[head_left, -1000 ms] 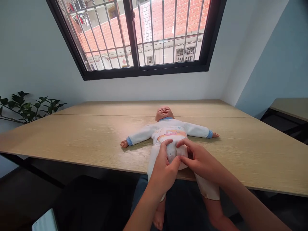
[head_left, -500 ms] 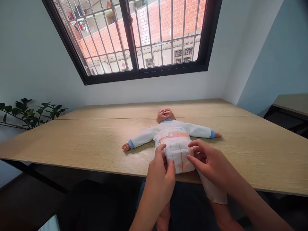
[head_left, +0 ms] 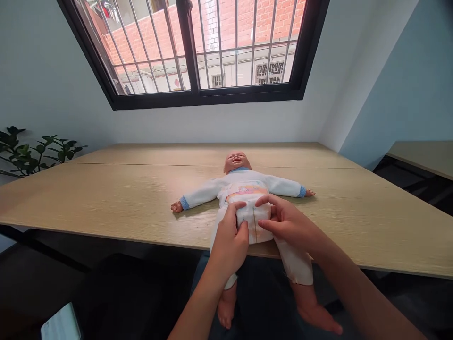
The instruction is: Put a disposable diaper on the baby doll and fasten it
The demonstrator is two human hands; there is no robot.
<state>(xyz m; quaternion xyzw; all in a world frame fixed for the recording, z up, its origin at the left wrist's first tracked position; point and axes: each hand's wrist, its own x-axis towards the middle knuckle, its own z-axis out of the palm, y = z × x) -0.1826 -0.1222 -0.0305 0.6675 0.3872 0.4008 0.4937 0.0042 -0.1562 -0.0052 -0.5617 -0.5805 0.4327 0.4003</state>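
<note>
A baby doll (head_left: 238,162) lies on its back with its arms spread wide, in a white top with blue cuffs and collar. A white diaper (head_left: 253,231) with a printed waistband covers its front, over white trouser legs that hang past the table edge. My left hand (head_left: 231,236) rests on one side of the diaper's front, thumb and index finger apart. Opposite it, my right hand (head_left: 286,219) touches the other side with curved, parted fingers. Neither hand visibly grips the diaper; the other fingertips are partly hidden.
The doll lies at the front edge of a light wooden table (head_left: 134,198). A leafy plant (head_left: 35,151) stands at the left, and a barred window (head_left: 198,94) is behind. A phone-like pale object (head_left: 62,323) is low at left. Another table (head_left: 424,156) stands at right.
My view has tilted slightly, so the doll's feet show more. Both hands have moved inward over the diaper's front, closer to each other.
</note>
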